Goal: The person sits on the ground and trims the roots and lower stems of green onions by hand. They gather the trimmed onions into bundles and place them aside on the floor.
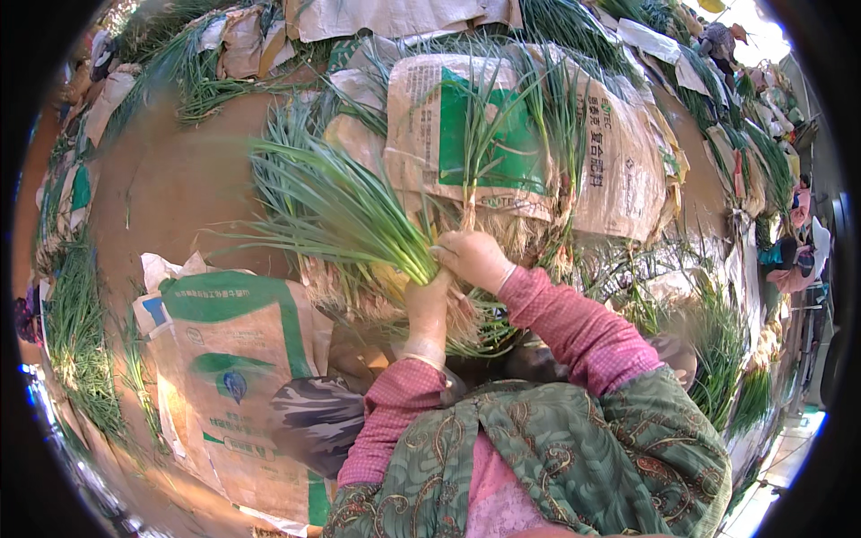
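My left hand (428, 311) grips a bunch of green onions (363, 215) by the stalks. The long leaves fan out to the upper left, and pale roots (464, 316) hang below, beside the wrist. My right hand (475, 257) is curled at the near side of the bunch, its fingertips touching the stalks; whether they pinch a stalk or leaf is hidden. Both hands seem to wear thin pale gloves. Just beyond the right hand, a few loose green onions (473, 161) lie on a printed woven sack (414, 134), roots towards me.
Another printed sack (229, 376) lies flat on the brown ground (181, 175) at the left. More green onions (74, 336) lie in heaps on both sides. Behind them are covering sacks (383, 17). Other people (797, 255) are at the far right.
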`<action>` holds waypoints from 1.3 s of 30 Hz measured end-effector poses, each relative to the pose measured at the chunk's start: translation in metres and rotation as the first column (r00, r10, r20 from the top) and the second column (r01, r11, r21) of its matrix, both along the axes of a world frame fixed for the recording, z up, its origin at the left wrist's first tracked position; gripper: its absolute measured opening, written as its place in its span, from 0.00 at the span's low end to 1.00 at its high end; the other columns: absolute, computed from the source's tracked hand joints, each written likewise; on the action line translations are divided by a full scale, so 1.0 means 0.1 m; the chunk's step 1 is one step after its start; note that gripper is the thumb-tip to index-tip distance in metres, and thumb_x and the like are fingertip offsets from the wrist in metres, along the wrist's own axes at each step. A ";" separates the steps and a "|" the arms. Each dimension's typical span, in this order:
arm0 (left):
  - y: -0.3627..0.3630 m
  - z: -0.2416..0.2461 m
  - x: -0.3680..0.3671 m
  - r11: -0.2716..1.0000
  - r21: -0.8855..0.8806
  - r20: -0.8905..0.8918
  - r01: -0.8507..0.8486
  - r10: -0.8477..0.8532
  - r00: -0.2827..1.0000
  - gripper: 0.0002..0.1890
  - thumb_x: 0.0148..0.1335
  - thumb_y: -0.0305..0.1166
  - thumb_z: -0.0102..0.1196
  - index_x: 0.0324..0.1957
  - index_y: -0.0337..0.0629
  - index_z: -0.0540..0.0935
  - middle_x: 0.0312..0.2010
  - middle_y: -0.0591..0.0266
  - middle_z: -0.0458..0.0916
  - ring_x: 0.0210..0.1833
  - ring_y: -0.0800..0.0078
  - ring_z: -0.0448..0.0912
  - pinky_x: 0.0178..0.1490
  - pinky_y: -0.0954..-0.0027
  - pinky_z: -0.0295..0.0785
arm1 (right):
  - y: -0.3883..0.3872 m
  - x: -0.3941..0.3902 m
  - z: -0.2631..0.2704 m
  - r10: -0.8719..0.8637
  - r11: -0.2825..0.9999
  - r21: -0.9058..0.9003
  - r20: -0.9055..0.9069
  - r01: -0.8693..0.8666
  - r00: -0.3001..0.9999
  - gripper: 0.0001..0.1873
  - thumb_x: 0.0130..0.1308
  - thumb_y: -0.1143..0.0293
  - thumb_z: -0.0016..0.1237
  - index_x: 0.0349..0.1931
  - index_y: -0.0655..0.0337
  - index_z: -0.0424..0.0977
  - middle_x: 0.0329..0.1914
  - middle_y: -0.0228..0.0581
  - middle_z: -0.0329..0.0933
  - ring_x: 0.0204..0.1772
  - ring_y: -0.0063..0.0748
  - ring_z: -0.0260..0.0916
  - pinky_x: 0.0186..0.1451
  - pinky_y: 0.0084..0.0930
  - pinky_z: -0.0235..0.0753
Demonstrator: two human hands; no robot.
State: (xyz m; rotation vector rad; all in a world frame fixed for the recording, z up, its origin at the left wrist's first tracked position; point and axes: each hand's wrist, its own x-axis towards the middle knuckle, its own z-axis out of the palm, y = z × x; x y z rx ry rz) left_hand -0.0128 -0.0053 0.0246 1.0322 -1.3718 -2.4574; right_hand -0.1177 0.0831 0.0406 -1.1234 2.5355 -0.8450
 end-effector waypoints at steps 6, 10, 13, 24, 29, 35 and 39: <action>0.09 0.06 0.03 0.985 0.153 0.051 -0.073 0.066 0.997 0.08 0.61 0.27 0.61 0.41 0.35 0.79 0.26 0.63 0.79 0.17 0.75 0.74 0.18 0.75 0.67 | 0.10 -0.04 -0.24 -0.237 0.934 -0.133 0.458 0.330 0.857 0.13 0.70 0.61 0.51 0.40 0.63 0.80 0.34 0.47 0.82 0.34 0.43 0.78 0.41 0.34 0.77; 0.12 0.09 0.05 0.992 0.121 0.036 -0.041 0.037 0.999 0.08 0.60 0.27 0.60 0.40 0.35 0.79 0.24 0.64 0.79 0.17 0.75 0.74 0.18 0.74 0.66 | 0.12 -0.13 -0.29 -0.164 0.937 -0.167 0.564 0.306 0.809 0.17 0.70 0.61 0.52 0.50 0.65 0.76 0.38 0.40 0.81 0.39 0.33 0.76 0.48 0.30 0.76; 0.12 0.06 0.04 0.995 0.052 0.116 0.082 -0.088 0.989 0.08 0.61 0.29 0.60 0.39 0.35 0.80 0.23 0.64 0.78 0.16 0.75 0.74 0.18 0.74 0.65 | 0.02 -0.08 -0.30 -0.201 0.917 -0.248 0.389 0.313 0.899 0.17 0.69 0.65 0.54 0.52 0.64 0.73 0.39 0.38 0.78 0.43 0.30 0.74 0.56 0.28 0.73; 0.05 0.28 0.14 0.980 0.193 -0.057 -0.043 0.055 0.997 0.11 0.62 0.29 0.59 0.44 0.35 0.79 0.29 0.60 0.82 0.24 0.74 0.79 0.26 0.74 0.75 | 0.21 -0.27 0.01 -0.520 0.624 -0.461 0.358 0.631 0.776 0.10 0.75 0.69 0.42 0.50 0.62 0.73 0.34 0.32 0.74 0.38 0.26 0.73 0.47 0.25 0.76; -0.10 0.23 0.09 0.979 0.202 -0.217 0.009 0.036 0.976 0.14 0.61 0.29 0.61 0.47 0.33 0.80 0.31 0.57 0.83 0.30 0.70 0.81 0.34 0.71 0.80 | 0.65 -0.46 -0.02 0.156 0.795 0.518 0.328 -0.315 0.932 0.25 0.68 0.45 0.48 0.54 0.54 0.76 0.50 0.52 0.78 0.55 0.40 0.76 0.66 0.38 0.70; -0.04 -0.01 0.08 0.909 0.415 -0.109 0.033 0.013 0.994 0.13 0.63 0.29 0.61 0.47 0.33 0.81 0.29 0.60 0.82 0.32 0.70 0.80 0.35 0.71 0.76 | 0.25 -0.86 -0.55 -0.535 0.845 0.192 0.287 0.499 0.795 0.20 0.70 0.50 0.48 0.46 0.58 0.80 0.38 0.43 0.83 0.42 0.36 0.80 0.49 0.35 0.77; -0.08 0.02 0.07 0.964 0.262 -0.224 0.050 0.010 0.975 0.13 0.62 0.28 0.61 0.48 0.35 0.81 0.31 0.61 0.83 0.34 0.72 0.80 0.35 0.72 0.77 | 0.34 -1.21 -0.58 -0.415 0.909 -0.062 -0.059 0.412 0.908 0.11 0.69 0.62 0.49 0.38 0.60 0.78 0.33 0.36 0.81 0.38 0.28 0.77 0.38 0.25 0.78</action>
